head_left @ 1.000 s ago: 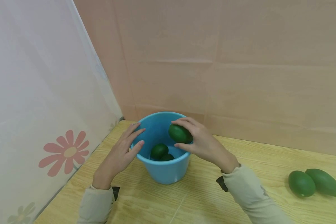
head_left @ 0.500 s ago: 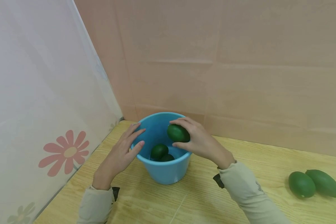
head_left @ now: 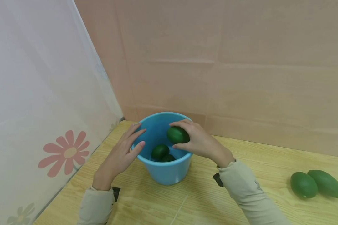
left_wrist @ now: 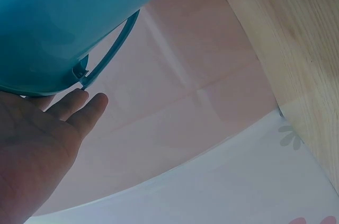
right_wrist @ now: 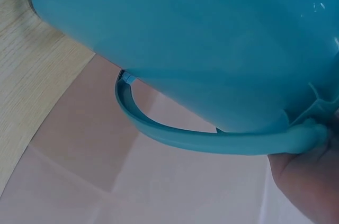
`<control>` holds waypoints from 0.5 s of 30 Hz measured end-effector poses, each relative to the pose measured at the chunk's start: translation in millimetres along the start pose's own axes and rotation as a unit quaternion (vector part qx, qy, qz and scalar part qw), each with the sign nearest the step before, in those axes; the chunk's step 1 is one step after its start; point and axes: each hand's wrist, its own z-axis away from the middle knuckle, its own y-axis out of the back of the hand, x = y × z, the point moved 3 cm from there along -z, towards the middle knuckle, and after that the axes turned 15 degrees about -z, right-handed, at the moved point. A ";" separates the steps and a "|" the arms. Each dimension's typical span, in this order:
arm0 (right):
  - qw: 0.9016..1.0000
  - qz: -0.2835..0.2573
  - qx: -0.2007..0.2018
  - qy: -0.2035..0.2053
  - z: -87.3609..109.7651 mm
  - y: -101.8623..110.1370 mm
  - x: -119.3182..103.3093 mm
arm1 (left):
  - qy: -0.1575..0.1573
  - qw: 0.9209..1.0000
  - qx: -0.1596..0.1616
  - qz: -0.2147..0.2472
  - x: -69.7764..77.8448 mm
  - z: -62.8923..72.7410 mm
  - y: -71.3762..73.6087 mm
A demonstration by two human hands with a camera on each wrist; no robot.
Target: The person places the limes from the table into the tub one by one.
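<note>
A blue bucket (head_left: pixel 169 173) stands upright on the table. My right hand (head_left: pixel 203 142) reaches over its right rim and holds a smooth green mango (head_left: pixel 176 135) between thumb and fingers, inside the mouth of the bucket. Two more green fruits, a mango (head_left: pixel 160 152) and a partly hidden one (head_left: pixel 168 158), lie at the bottom. On the left side, my left hand (head_left: pixel 119 156) rests at the rim with its fingers extended and spread. The left wrist view shows those fingertips beside the bucket's handle (left_wrist: pixel 114 49). In the right wrist view the mango is hidden behind the bucket wall.
Two green mangoes (head_left: pixel 316 184) lie side by side on the wood-grain table (head_left: pixel 208 200) at the right. A pinkish-beige sheet (head_left: pixel 242 78) hangs behind the bucket. Along the left edge hangs a white sheet (head_left: pixel 31 87) with printed flowers.
My right hand has shifted slightly left with the mango, a little further over the bucket's mouth. The left hand and the bucket have stayed in place.
</note>
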 end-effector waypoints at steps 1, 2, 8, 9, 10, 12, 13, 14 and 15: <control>1.000 0.001 0.000 -0.004 0.2 0.1 -0.3 | 0.000 1.000 0.000 0.000 0.0 0.0 0.0; 1.000 0.001 -0.001 -0.007 0.3 0.2 -0.3 | 0.000 1.000 0.000 0.000 0.0 0.0 0.0; 0.999 0.009 -0.017 -0.036 -1.6 -0.5 -0.8 | 0.002 1.000 -0.002 -0.001 0.0 -0.2 0.3; 0.999 0.011 -0.020 -0.040 -2.1 -0.9 -0.9 | 0.003 1.000 -0.002 -0.001 -0.1 -0.2 0.4; 0.999 0.012 -0.023 -0.044 -2.5 -1.2 -1.2 | 0.003 1.000 -0.002 -0.002 -0.3 -0.2 0.2; 0.998 0.017 -0.028 -0.050 -3.2 -1.7 -1.7 | 0.004 1.000 -0.003 -0.002 -0.5 -0.2 0.3; 0.998 0.019 -0.031 -0.052 -3.5 -2.0 -1.9 | 0.004 1.000 -0.004 -0.001 -0.5 -0.2 0.4; 0.998 0.020 -0.033 -0.054 -3.6 -2.3 -2.0 | 0.004 1.000 -0.004 -0.001 -0.6 -0.2 0.2; 0.998 0.021 -0.035 -0.056 -3.8 -2.5 -2.6 | 0.004 1.000 -0.005 -0.001 -0.6 -0.2 0.4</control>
